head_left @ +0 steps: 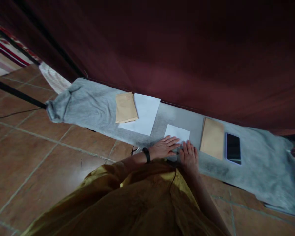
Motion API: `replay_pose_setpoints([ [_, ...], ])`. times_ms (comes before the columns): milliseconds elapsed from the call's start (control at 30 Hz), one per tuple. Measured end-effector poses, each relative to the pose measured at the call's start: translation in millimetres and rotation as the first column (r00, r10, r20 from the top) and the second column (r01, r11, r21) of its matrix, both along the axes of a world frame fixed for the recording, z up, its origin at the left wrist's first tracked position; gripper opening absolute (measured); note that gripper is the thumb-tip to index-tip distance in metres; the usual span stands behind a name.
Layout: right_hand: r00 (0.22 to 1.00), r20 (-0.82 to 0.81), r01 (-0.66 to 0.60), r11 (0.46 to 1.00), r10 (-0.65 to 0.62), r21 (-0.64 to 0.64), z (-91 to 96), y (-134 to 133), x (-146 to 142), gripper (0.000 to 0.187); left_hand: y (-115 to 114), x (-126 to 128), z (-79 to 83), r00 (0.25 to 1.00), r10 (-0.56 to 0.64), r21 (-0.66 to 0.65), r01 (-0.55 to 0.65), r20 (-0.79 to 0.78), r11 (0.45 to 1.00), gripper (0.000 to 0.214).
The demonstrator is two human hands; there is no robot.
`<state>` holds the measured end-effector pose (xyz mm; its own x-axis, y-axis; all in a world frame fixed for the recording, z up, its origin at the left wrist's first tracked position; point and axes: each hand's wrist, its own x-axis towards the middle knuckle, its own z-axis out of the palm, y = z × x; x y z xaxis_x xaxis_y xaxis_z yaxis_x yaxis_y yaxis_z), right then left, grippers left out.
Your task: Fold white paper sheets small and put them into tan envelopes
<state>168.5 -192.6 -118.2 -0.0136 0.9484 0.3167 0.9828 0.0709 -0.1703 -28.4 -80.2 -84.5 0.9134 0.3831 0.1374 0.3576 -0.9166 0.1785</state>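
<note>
A small white sheet of paper, perhaps folded, lies on the grey cloth-covered bench in front of me. My left hand, with a dark band on its wrist, rests on the sheet's near-left part with fingers stretched out. Beside it my right hand lies flat, its fingertips at the sheet's near-right edge. Neither hand grips anything. Left of them is a larger white sheet, partly covered by a small stack of brown paper envelopes. To the right lies a brown envelope or pad.
A phone with a dark screen lies right of the brown pad. The long narrow bench wears a grey cloth, rumpled at both ends. Behind it hangs a dark red curtain. Tiled floor and a thin black pole show at left.
</note>
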Motion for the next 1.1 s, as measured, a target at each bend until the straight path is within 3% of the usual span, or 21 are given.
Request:
replay_pose_setpoints([
  [167,0.994,-0.101,0.035,0.999,-0.035,-0.003,-1.4,23.7,2.9,0.054,-1.8,0.7,-0.6,1.0,-0.008,0.053,0.008,-0.008,0.999,0.06],
  [300,0.997,-0.063,-0.048,0.999,0.046,-0.026,0.4,49.9,1.9,0.053,-4.6,3.9,-5.1,0.999,-0.007,0.096,0.01,-0.039,0.995,0.057],
  [533,0.998,-0.045,-0.046,0.999,0.045,-0.026,6.1,91.7,16.2,0.049,-7.1,5.5,-5.6,0.997,0.019,0.083,-0.013,-0.071,0.996,0.058],
  [767,0.979,-0.201,0.018,0.998,-0.028,-0.052,14.4,122.6,31.3,0.04,-8.0,1.7,-3.5,0.998,0.014,0.086,-0.008,-0.061,0.996,0.058],
  [867,0.925,-0.378,0.001,0.999,-0.021,-0.053,29.9,128.7,36.4,0.028,-7.7,-1.4,1.6,0.999,0.014,0.137,-0.009,-0.031,0.991,0.058],
  [967,0.873,-0.488,-0.002,1.0,-0.002,-0.008,57.8,128.8,41.5,0.021,-6.8,-5.4,6.4,1.0,0.016,0.211,-0.018,0.011,0.977,0.059],
  [1100,0.815,-0.572,0.062,0.968,0.092,0.244,92.6,115.2,39.0,0.018,-8.4,-11.7,7.8,0.998,0.001,0.278,-0.017,0.059,0.96,0.054],
])
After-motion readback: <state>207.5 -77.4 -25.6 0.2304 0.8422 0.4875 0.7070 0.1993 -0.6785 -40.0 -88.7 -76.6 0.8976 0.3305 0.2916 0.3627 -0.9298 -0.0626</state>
